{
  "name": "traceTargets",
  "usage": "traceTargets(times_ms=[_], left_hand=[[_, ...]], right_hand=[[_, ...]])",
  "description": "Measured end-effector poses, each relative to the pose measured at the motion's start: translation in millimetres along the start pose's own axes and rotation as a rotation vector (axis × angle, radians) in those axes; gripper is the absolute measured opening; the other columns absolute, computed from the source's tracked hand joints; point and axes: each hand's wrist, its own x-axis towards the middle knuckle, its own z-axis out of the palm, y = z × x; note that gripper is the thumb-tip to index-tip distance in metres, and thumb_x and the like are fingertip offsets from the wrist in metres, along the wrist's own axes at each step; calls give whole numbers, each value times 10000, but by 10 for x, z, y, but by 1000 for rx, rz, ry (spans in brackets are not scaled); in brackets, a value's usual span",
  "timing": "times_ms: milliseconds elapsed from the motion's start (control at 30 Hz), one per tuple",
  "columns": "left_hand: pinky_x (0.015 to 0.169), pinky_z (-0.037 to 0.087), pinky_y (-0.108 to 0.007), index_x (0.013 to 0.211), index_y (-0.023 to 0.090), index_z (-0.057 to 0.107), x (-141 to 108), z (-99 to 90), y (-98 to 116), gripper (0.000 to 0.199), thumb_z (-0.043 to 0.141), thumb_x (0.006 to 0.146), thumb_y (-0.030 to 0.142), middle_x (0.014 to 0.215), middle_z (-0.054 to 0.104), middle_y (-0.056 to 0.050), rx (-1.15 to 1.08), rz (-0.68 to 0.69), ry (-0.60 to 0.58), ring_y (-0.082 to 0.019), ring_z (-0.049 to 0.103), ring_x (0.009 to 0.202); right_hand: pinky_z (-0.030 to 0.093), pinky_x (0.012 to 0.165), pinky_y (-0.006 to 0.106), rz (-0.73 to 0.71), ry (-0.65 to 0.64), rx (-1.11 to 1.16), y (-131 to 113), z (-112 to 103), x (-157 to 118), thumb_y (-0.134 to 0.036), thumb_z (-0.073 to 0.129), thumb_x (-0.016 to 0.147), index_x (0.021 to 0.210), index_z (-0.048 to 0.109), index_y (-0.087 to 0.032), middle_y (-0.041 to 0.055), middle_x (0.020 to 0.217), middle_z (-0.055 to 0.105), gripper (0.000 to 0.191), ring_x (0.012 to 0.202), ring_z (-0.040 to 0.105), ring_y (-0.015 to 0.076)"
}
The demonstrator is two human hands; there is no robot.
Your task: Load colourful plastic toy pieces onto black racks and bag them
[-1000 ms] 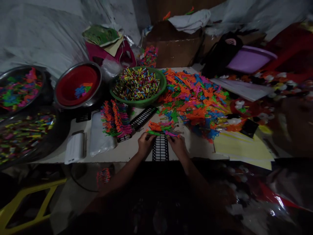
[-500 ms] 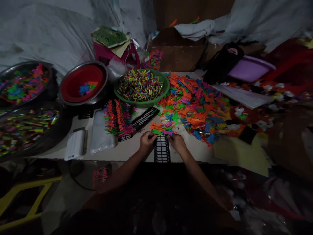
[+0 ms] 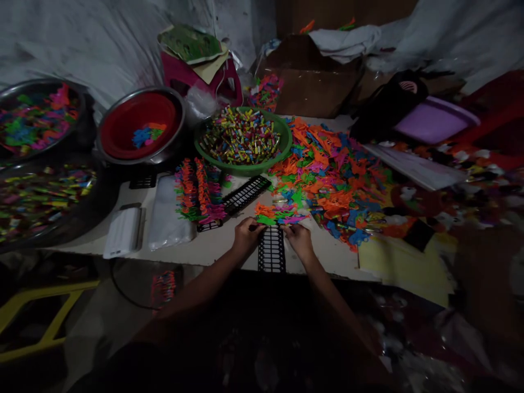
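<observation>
A black slotted strip (image 3: pixel 272 252) lies at the table's front edge, between my two hands. Small orange, green and pink plastic figures (image 3: pixel 275 214) sit in rows across its far part. At the strip's left side, my left hand (image 3: pixel 246 236) is closed, its fingertips pinched by the green figures. My right hand (image 3: pixel 299 240) pinches in the same way at the right side, near the pink ones. Whatever lies between the fingertips is too small and dark to make out. A second slotted strip (image 3: pixel 245 194) rests slantwise beyond my left hand.
A green basin (image 3: pixel 286 147) holds small striped tubes. Right of it spreads a heap of colourful plastic figures (image 3: pixel 327 169). On the left are rows of figures (image 3: pixel 198 191), a clear plastic bag stack (image 3: pixel 170 218), a white power bank (image 3: pixel 123 232) and a red bowl (image 3: pixel 118 131).
The camera view has shifted slightly. My right hand sits a little farther right relative to the strip; my left hand stays pinched at its side.
</observation>
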Motion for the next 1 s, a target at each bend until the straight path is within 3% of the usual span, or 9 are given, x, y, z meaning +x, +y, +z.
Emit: traceTargets(times_ms=[133, 433, 700, 833, 933, 1000], left_hand=[[552, 391, -211, 590, 162, 555, 5, -10, 7, 204, 656, 668, 322, 574, 550, 25, 13, 15, -6, -98, 489, 553], [572, 394, -215, 583, 166, 552, -10, -34, 57, 178, 658, 671, 279, 595, 552, 19, 20, 52, -26, -102, 498, 572], [556, 393, -209, 603, 166, 530, 3, -16, 34, 200, 653, 675, 307, 604, 543, 20, 22, 32, -62, -99, 488, 564], [615, 437, -237, 646, 168, 569, -16, -7, 14, 189, 622, 702, 341, 637, 585, 4, 2, 4, -63, -121, 544, 612], [698, 463, -265, 766, 177, 607, -63, -98, 21, 171, 611, 712, 339, 749, 637, -17, -4, 3, -89, -142, 588, 707], [737, 468, -279, 840, 178, 611, -116, -201, 35, 213, 626, 697, 334, 843, 649, -38, 41, 28, -57, -155, 597, 764]], right_hand=[[431, 577, 248, -16, 47, 40, -16, 63, -37, -467, 408, 816, 674, 644, -162, 62, 667, 672, 411, 623, 608, 173], [409, 646, 250, -5, -61, -368, -131, 45, -53, -335, 456, 815, 782, 642, -133, 112, 782, 676, 276, 750, 624, 202], [410, 607, 246, 60, -48, -327, -135, 124, -65, -334, 476, 807, 806, 633, -139, 101, 754, 677, 250, 699, 626, 201], [431, 627, 248, -5, -27, -226, -117, 157, -112, -287, 469, 801, 813, 638, -162, 73, 775, 677, 211, 705, 620, 184], [446, 669, 232, -105, -25, -175, -2, -39, -118, -238, 443, 801, 788, 648, -200, 28, 797, 676, 209, 731, 610, 151], [446, 720, 248, -114, 73, -211, 163, -324, -53, -199, 408, 805, 842, 654, -187, 52, 861, 670, 248, 787, 602, 156]])
